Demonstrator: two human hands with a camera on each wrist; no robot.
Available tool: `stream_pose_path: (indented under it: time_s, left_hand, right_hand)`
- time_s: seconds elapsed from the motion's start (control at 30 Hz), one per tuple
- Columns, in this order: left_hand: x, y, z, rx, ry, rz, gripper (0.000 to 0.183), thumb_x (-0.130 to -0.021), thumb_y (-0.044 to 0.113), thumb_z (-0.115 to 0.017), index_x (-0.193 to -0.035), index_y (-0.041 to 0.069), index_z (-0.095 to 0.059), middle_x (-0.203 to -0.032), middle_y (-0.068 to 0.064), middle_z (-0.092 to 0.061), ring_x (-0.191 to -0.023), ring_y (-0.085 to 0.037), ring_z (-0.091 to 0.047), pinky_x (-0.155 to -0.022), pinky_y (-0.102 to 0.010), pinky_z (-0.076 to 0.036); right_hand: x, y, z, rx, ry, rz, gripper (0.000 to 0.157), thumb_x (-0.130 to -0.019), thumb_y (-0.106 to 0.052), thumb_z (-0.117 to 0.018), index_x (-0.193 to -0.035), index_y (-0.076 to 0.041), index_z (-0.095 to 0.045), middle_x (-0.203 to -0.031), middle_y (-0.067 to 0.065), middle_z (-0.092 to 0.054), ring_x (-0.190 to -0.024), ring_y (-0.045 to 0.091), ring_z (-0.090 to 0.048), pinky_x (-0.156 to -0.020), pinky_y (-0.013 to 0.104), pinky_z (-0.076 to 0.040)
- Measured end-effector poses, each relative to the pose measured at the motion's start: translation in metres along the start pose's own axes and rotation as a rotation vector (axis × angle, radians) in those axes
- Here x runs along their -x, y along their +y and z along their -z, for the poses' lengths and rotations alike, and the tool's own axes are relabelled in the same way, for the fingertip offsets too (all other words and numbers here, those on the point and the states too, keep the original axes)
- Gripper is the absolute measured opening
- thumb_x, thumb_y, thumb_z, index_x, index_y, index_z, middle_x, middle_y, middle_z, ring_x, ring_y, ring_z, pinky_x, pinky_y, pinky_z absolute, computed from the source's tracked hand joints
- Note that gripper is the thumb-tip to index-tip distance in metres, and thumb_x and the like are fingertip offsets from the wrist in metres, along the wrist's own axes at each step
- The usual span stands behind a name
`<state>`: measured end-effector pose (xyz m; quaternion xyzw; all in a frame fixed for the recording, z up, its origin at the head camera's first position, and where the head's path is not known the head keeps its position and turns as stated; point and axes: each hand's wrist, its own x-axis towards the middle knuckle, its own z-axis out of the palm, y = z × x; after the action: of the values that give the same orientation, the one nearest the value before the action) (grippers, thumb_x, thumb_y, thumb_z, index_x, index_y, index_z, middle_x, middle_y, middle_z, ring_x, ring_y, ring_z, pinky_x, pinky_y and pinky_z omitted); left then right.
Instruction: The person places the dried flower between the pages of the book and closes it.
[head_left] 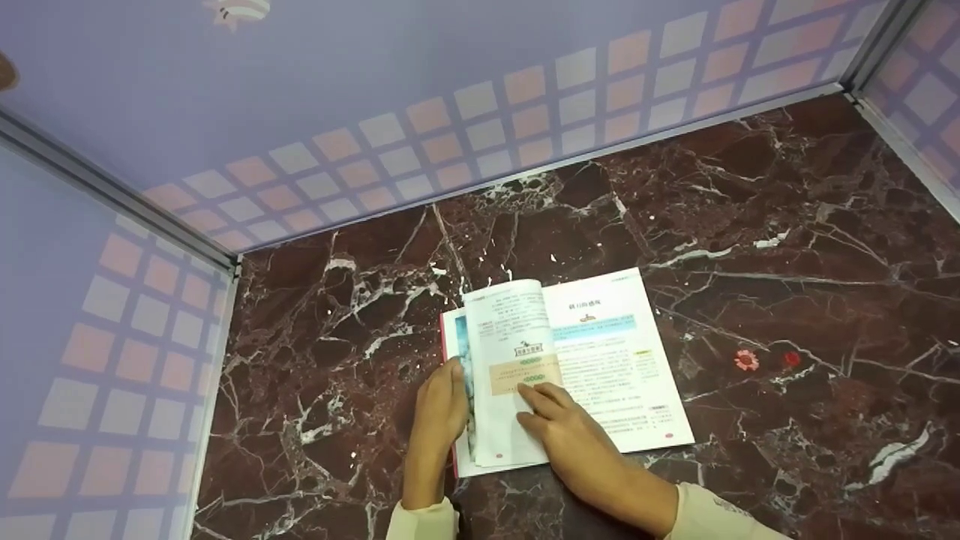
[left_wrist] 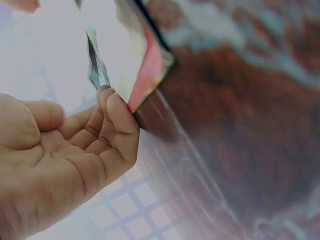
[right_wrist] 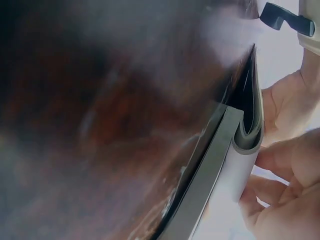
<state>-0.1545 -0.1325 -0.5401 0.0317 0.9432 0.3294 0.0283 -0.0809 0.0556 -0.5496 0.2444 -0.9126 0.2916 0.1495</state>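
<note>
An open book [head_left: 615, 292] with printed text lies on the dark marbled surface. Some of its leaves [head_left: 510, 315] arch from the spine over the left side, where a strip of blue picture page shows. My left hand [head_left: 439, 405] is at the book's left edge; in the left wrist view, its bent fingertips [left_wrist: 112, 100] touch the edge by the red cover [left_wrist: 150, 65], thumb apart. My right hand [head_left: 577, 442] rests on the arched left page, index finger extended and thumb apart. In the right wrist view, its fingers [right_wrist: 272, 160] touch the curved leaves [right_wrist: 245, 160].
A red-and-white flower-shaped spot [head_left: 746, 360] and a smaller red one [head_left: 792, 359] show right of the book. Pale purple panels with checked squares [head_left: 480, 101] border the surface at the back, left and right. A dark strap [right_wrist: 287, 20] sits at the left sleeve.
</note>
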Motion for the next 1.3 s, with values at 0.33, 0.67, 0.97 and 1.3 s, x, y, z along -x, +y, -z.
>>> stream_pose_path:
  time_s: [0.33, 0.67, 0.97, 1.3]
  left_hand:
    - [0.002, 0.0, -0.004, 0.011, -0.047, 0.067, 0.089, -0.081, 0.024, -0.083, -0.145, -0.015, -0.035, -0.125, -0.038, -0.055, -0.114, -0.05, -0.056, -0.1, -0.057, -0.047]
    - [0.003, 0.003, -0.007, -0.122, -0.061, -0.086, 0.086, -0.073, 0.027, -0.085, -0.149, 0.011, -0.048, -0.1, -0.023, -0.052, -0.083, -0.032, -0.054, -0.079, -0.051, -0.051]
    - [0.005, 0.006, -0.008, -0.267, -0.082, -0.05, 0.075, -0.077, 0.031, -0.083, -0.145, 0.018, -0.055, -0.111, -0.029, -0.05, -0.092, -0.043, -0.055, -0.081, -0.054, -0.053]
    - [0.002, 0.011, -0.007, -0.361, -0.165, 0.043, 0.078, -0.081, 0.041, -0.079, -0.151, 0.028, -0.047, -0.125, -0.029, -0.05, -0.109, -0.048, -0.056, -0.078, -0.062, -0.055]
  right_hand:
    - [0.001, -0.015, -0.001, 0.116, -0.222, 0.029, 0.031, -0.086, 0.001, -0.068, -0.116, -0.002, -0.073, -0.137, 0.021, -0.06, -0.13, 0.042, -0.054, -0.105, 0.045, -0.049]
    - [-0.007, -0.017, 0.003, 0.17, -0.401, 0.052, 0.031, -0.095, -0.006, -0.061, -0.124, -0.001, -0.069, -0.14, 0.019, -0.058, -0.134, 0.037, -0.051, -0.112, 0.041, -0.043]
    - [-0.005, -0.015, 0.004, 0.166, -0.42, 0.098, 0.033, -0.097, -0.009, -0.056, -0.128, -0.005, -0.068, -0.143, 0.016, -0.057, -0.136, 0.034, -0.05, -0.113, 0.04, -0.042]
    - [0.008, -0.002, 0.039, -0.016, -0.401, 0.125, 0.029, -0.094, -0.018, -0.066, -0.122, -0.012, -0.071, -0.133, 0.007, -0.065, -0.126, 0.028, -0.059, -0.103, 0.041, -0.051]
